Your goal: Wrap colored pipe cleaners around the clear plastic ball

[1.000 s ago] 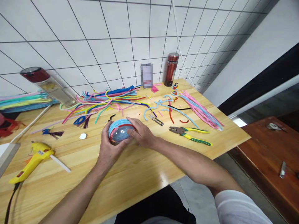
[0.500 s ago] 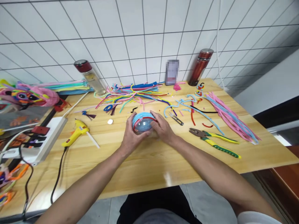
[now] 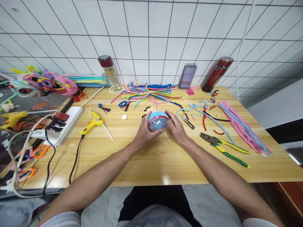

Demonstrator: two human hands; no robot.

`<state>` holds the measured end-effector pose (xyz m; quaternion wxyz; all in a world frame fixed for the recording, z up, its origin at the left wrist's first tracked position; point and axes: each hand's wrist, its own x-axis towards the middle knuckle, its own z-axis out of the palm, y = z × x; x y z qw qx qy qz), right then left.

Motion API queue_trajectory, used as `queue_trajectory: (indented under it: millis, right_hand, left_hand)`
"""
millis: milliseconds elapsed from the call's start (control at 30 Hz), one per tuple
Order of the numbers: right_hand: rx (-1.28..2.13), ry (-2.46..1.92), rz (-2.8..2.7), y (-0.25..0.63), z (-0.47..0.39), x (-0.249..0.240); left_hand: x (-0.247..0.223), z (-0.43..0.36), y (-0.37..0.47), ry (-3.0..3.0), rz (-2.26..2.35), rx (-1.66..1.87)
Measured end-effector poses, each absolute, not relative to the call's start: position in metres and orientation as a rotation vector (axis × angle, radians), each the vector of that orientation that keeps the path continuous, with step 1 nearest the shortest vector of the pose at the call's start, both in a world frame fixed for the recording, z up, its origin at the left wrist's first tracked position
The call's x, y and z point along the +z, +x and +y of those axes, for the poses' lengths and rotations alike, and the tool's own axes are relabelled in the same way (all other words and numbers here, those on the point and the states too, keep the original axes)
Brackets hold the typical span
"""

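Observation:
Over the middle of the table, a clear plastic ball [image 3: 158,123] is wrapped in light blue pipe cleaner around its far side, with a red strip bordering the bare, shiny part. My left hand [image 3: 146,130] cups the ball from the left, its thumb along the near edge. On the other side, the fingertips and thumb of my right hand [image 3: 177,128] rest against the ball's right edge. The fingers behind the ball are partly hidden. Small thread snips [image 3: 188,122] lie just right of my right hand, and a short black pipe cleaner piece [image 3: 147,108] lies beyond the ball.
A yellow glue gun [image 3: 93,123] and a white power strip [image 3: 71,124] lie left. Pliers [image 3: 223,148] and pink and blue pipe cleaners [image 3: 243,126] are at right. Behind stand a glass bottle [image 3: 111,74], a phone [image 3: 187,76] and a red flask [image 3: 217,74], near more pipe cleaners [image 3: 146,93].
The view has swung left, so the table's things appear farther right. Both hands still hold the ball, with the right hand's fingers slightly more drawn back to its edge.

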<state>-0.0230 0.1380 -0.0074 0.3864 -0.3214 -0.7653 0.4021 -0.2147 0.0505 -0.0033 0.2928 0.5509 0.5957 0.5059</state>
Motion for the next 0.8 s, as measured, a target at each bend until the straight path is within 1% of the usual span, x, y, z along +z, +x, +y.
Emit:
queue_trajectory:
  millis: [300, 500, 633, 800]
  right_hand:
    - [0.969, -0.824, -1.992, -0.023, 0.138, -0.007]
    - [0.998, -0.841, -1.936, -0.022, 0.14, -0.012]
    - [1.035, -0.84, -1.831, -0.025, 0.141, -0.014]
    - [1.039, -0.88, -1.54, -0.028, 0.145, -0.009]
  left_hand:
    - [-0.001, 0.051, -0.214, 1.436, 1.507, 1.366]
    - [-0.004, 0.052, -0.219, 1.459, 1.429, 1.422]
    - [-0.004, 0.054, -0.222, 1.358, 1.416, 1.49]
    - [-0.002, 0.058, -0.225, 1.28, 1.491, 1.634]
